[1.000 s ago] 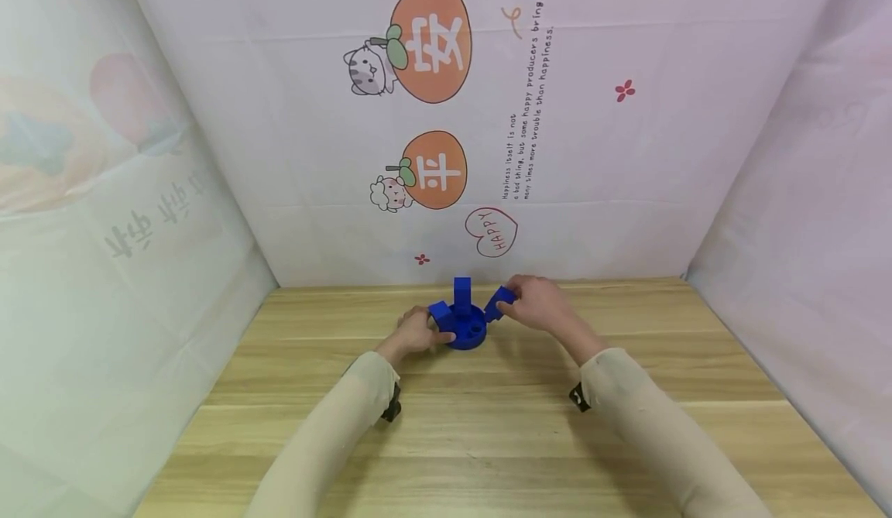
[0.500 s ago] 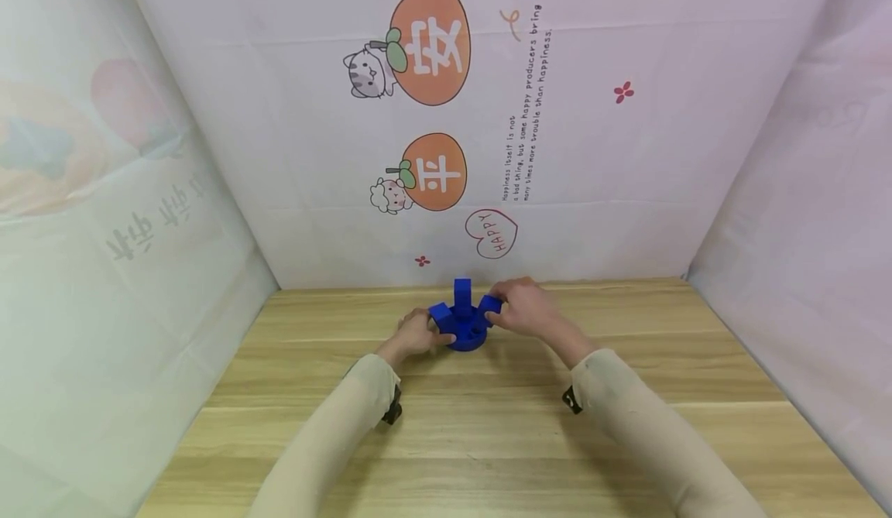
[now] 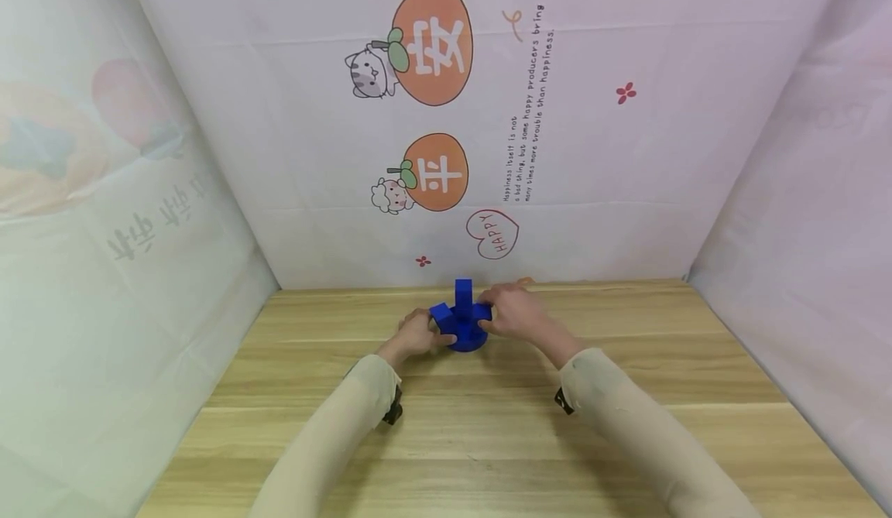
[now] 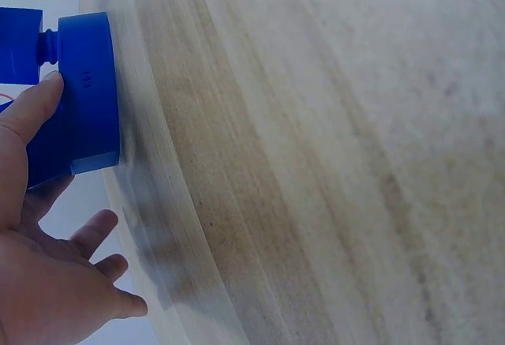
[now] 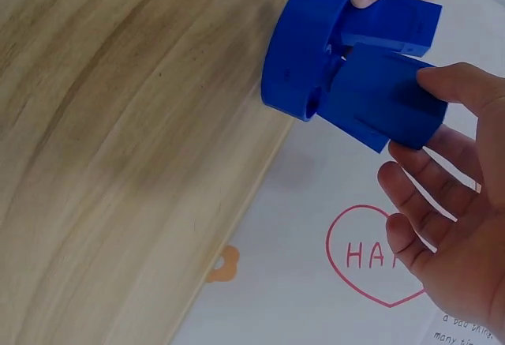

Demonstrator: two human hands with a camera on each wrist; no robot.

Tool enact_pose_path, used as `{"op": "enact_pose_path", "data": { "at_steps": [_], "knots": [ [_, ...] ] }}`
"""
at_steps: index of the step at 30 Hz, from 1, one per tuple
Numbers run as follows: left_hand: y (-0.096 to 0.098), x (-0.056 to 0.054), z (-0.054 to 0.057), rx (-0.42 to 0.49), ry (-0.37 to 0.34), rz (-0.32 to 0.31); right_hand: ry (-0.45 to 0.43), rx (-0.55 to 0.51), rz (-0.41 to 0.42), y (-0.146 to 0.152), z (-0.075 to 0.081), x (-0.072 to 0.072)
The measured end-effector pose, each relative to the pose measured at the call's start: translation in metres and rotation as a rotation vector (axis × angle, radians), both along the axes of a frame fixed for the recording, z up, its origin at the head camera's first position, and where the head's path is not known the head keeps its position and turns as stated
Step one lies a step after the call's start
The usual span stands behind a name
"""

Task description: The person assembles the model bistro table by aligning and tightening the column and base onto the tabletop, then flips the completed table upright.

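A round blue base [image 3: 468, 345] with holes sits on the table near the back wall. One blue block [image 3: 463, 295] stands upright at its rear. My left hand [image 3: 415, 333] grips a second blue block [image 3: 442, 315] at the base's left side, its thumb low by the rim. My right hand [image 3: 517, 313] pinches a third, tapered blue block [image 5: 387, 96] between thumb and fingers, with its narrow end at the base [image 5: 296, 53]. In the left wrist view a short neck joins one block [image 4: 17, 45] to the base; whether its peg is fully seated I cannot tell.
The wood-grain table [image 3: 481, 440] runs back to a white printed wall cloth [image 3: 571, 193]. White cloth hangs at both sides. The back edge of the table lies just behind the base.
My right hand has moved left and slightly down, bringing its tilted block from beside the base onto its right side. My left hand stays in place on its block.
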State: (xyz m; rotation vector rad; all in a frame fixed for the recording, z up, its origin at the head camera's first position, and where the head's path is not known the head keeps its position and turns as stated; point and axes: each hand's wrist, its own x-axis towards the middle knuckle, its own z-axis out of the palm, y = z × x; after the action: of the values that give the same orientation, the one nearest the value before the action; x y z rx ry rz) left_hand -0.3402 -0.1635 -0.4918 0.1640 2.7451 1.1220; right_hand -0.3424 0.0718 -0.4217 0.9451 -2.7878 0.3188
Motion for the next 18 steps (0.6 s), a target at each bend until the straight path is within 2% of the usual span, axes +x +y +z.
{"op": "enact_pose_path", "data": {
  "at_steps": [7, 12, 16, 18],
  "knots": [
    [0.0, 0.0, 0.003, -0.001, 0.001, 0.005, -0.026, -0.018, -0.071, -0.006, -0.003, -0.005],
    [0.001, 0.0, 0.001, -0.008, 0.001, 0.003, -0.008, 0.056, -0.017, -0.005, -0.003, -0.008],
    [0.002, 0.001, 0.0, -0.004, -0.004, 0.006, -0.067, 0.086, 0.043, 0.0, -0.002, -0.012],
    [0.002, 0.0, -0.001, -0.005, 0.0, 0.007, -0.096, 0.08, 0.048, 0.001, -0.001, -0.014]
  ]
}}
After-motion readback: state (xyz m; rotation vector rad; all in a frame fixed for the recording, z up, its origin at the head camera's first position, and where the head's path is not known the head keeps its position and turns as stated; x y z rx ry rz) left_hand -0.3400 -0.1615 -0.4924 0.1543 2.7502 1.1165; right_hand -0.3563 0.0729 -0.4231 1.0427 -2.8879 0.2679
